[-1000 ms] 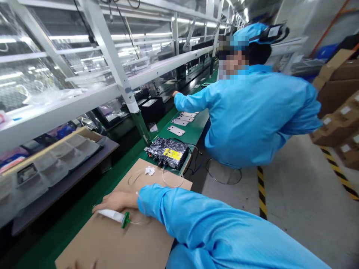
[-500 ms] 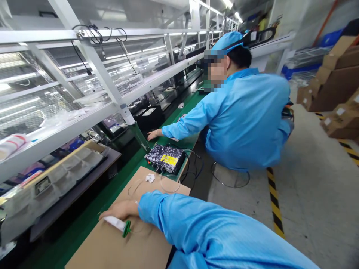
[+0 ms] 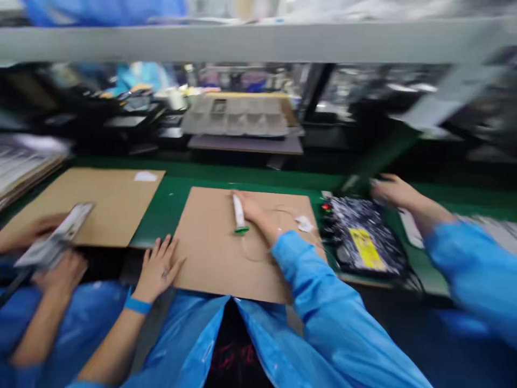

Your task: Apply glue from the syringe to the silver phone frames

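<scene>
One of two cardboard sheets (image 3: 210, 269) bore one green-capped syringe (image 3: 239, 214) touched by the right hand (image 3: 256, 213), its grip too blurred to determine, while the left hand (image 3: 158, 268) lay open.

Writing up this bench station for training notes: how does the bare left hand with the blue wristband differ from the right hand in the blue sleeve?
The left hand lies open with fingers spread at the edge of the brown cardboard sheet, while the right hand sits further onto it, at a white syringe with a green end. The left forearm is bare with a blue wristband; the right wrist runs into a blue sleeve. Both hands are ungloved.
</scene>
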